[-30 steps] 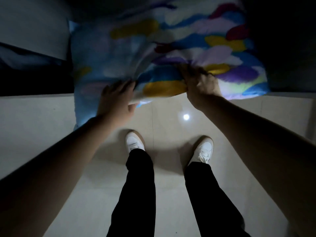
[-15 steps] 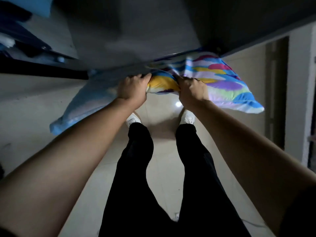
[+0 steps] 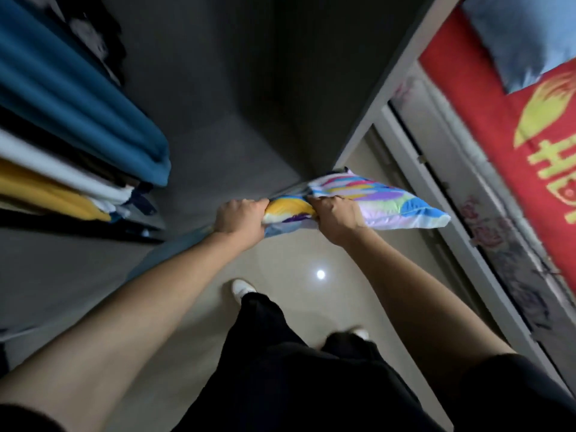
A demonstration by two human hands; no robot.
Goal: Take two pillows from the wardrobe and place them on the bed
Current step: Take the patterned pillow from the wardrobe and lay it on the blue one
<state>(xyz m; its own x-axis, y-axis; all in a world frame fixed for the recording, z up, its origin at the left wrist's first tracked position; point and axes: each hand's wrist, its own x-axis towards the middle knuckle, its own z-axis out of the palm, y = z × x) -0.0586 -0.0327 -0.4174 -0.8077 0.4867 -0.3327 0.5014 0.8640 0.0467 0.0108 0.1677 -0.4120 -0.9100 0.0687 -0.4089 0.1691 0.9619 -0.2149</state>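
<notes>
Head view: the pillow (image 3: 367, 201) hangs in the air above the floor (image 3: 296, 263), its long axis running left to right, pinched along its near edge by both fists — the left hand (image 3: 241, 218) closed on the yellow patch, the right hand (image 3: 335, 218) closed just beside it, so most of the pillow trails off to the right toward the bed (image 3: 511, 132) with its red cover. Compared with half a second earlier, the view has swung right: folded blue cloth (image 3: 78, 98) on the wardrobe (image 3: 218, 88) shelf now shows at the left, and the bed has come into sight.
</notes>
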